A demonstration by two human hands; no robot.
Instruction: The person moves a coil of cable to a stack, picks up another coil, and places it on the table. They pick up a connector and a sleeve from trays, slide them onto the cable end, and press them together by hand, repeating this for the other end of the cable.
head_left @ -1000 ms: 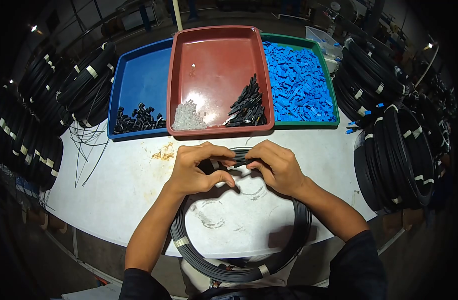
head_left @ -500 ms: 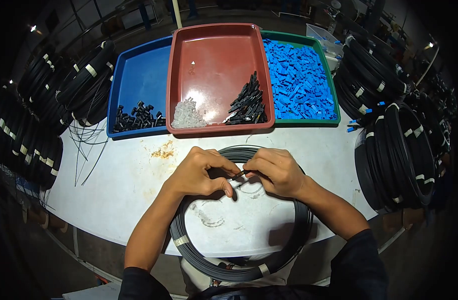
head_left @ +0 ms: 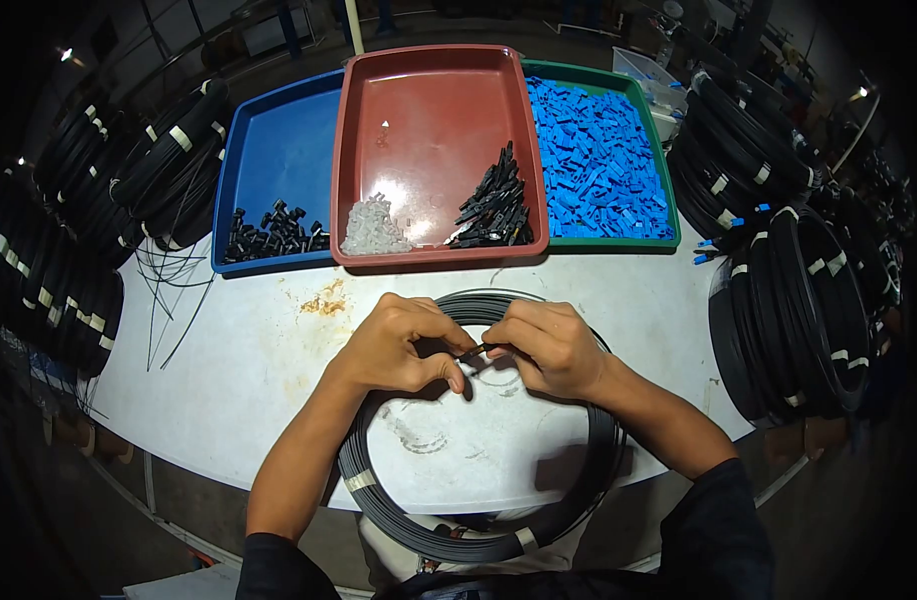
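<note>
A coil of black cable (head_left: 371, 497) with pale tape bands lies on the white table, its lower edge overhanging the front. Above the coil's upper part, my left hand (head_left: 411, 345) is closed at the fingertips round one end of a small black connector piece (head_left: 475, 352), with the thumb bent below. My right hand (head_left: 549, 348) pinches the other end of that piece between thumb and fingers. The fingers hide much of the piece.
Behind stand a blue tray (head_left: 284, 130) of black parts, a red tray (head_left: 434, 110) of clear and black parts, and a green tray (head_left: 676, 225) of blue parts. Cable coils (head_left: 794, 310) are stacked right and left (head_left: 54, 290).
Both hands stay at nearly the same place. My right hand has shifted very slightly left, still gripping the black piece.
</note>
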